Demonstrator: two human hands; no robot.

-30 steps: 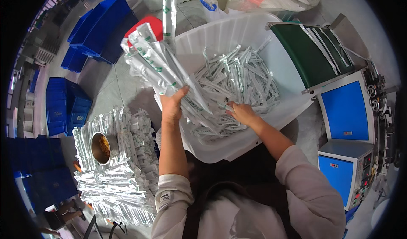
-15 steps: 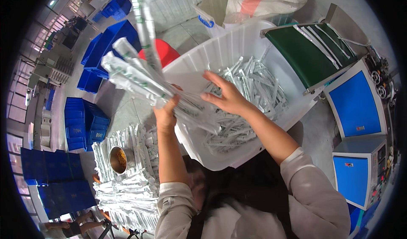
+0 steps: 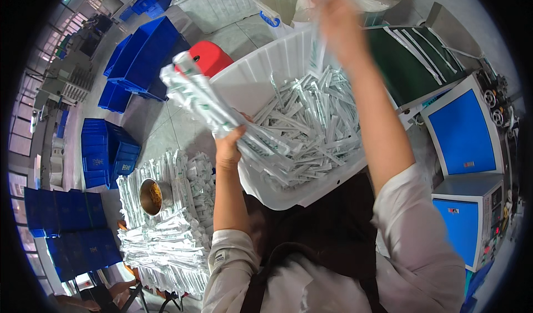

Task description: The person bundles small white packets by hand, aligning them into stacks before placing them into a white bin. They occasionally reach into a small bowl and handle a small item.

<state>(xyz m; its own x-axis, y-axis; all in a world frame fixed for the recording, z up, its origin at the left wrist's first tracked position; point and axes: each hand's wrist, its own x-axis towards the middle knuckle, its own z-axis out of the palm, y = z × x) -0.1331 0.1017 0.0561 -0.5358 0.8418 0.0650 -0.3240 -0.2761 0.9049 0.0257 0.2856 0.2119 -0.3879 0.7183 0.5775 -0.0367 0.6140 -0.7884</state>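
My left hand (image 3: 229, 146) is closed around a bundle of long, slim white-and-clear wrapped packets (image 3: 205, 102) with green print. The bundle tilts up to the left over the near-left side of a large white tub (image 3: 261, 66). Many loose packets (image 3: 316, 124) of the same kind lie jumbled in the tub. My right hand (image 3: 340, 19) is raised over the tub's far side, smeared by motion. A whitish slim packet shows above and below its fingers, so it appears closed on it; how many it holds I cannot tell.
Stacked packets (image 3: 166, 252) form a pile at the left, with a metal cup (image 3: 151, 196) of yellowish bits on it. Blue bins (image 3: 108, 152) stand farther left, a red stool (image 3: 210, 59) behind. At right, a green conveyor belt (image 3: 400, 63) carries strips beside a blue-panelled machine (image 3: 466, 130).
My right hand has gone from beside the bundle up and away to the far side of the tub. The packet that stuck up from the bundle is gone from it. The left hand stays gripping.
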